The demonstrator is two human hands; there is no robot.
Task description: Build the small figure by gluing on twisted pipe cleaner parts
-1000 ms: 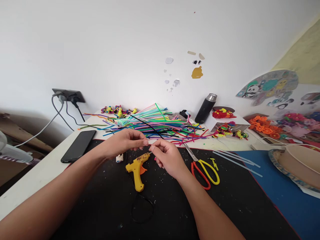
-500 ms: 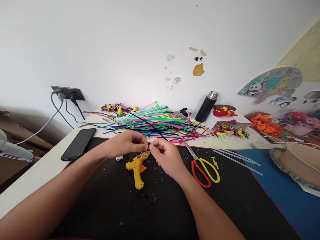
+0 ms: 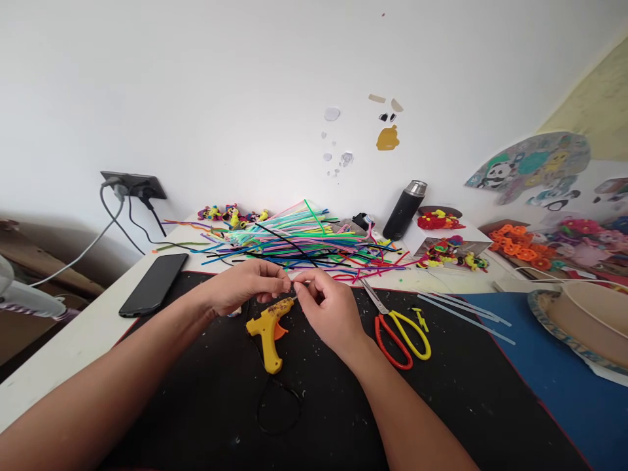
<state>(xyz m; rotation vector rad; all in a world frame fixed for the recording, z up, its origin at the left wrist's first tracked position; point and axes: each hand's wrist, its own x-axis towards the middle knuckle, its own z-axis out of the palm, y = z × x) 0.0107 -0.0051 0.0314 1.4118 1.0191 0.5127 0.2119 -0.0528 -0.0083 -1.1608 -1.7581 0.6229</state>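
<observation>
My left hand and my right hand meet above the black mat, each with thumb and forefinger pinched, fingertips almost touching. Whatever lies between the fingertips is too small and too hidden to name. Just below them a yellow hot glue gun with an orange trigger lies on its side, its nozzle toward my right fingertips. A small pale object is partly hidden under my left hand. Behind both hands spreads a heap of coloured pipe cleaners, a black pipe cleaner slanting across it toward my right hand.
Scissors with red and yellow handles lie right of my right hand, near clear glue sticks. A phone rests at left. Behind stand a black flask and small pipe-cleaner figures. A round basket is far right.
My fingertips stay pinched together at nearly the same place, with a slight shift of the right hand's fingers. The glue gun and scissors lie as before.
</observation>
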